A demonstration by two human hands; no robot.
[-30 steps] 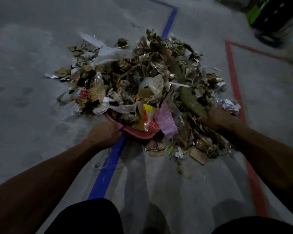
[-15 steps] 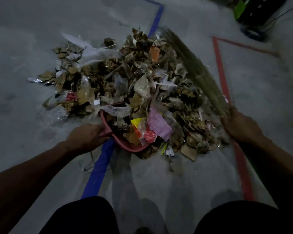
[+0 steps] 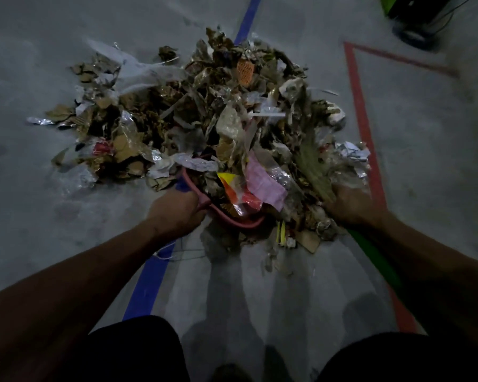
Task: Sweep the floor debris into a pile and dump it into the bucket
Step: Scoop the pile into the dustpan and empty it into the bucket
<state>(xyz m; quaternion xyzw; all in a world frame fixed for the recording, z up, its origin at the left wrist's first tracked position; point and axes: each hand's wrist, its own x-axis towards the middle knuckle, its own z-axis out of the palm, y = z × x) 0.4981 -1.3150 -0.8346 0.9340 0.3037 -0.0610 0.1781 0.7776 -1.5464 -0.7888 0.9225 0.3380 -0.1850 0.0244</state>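
Left hand [image 3: 177,212] holds dustpan [image 3: 233,220]; right hand [image 3: 352,206] grips broom [image 3: 313,166].

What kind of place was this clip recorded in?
Probably a workshop, warehouse or factory floor, dimly lit: bare grey concrete floor marked with a blue tape line and a red tape outline, like zone markings. Dark equipment with a cable stands at the far edge.

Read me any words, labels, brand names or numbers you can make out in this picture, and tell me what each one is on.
None can be read.
Red and yellow wrapper in the pink dustpan: printed, but too blurred to read.
White paper slip on the debris pile: faint marks, too small.
Blue floor line and red floor line: plain tape, no text.
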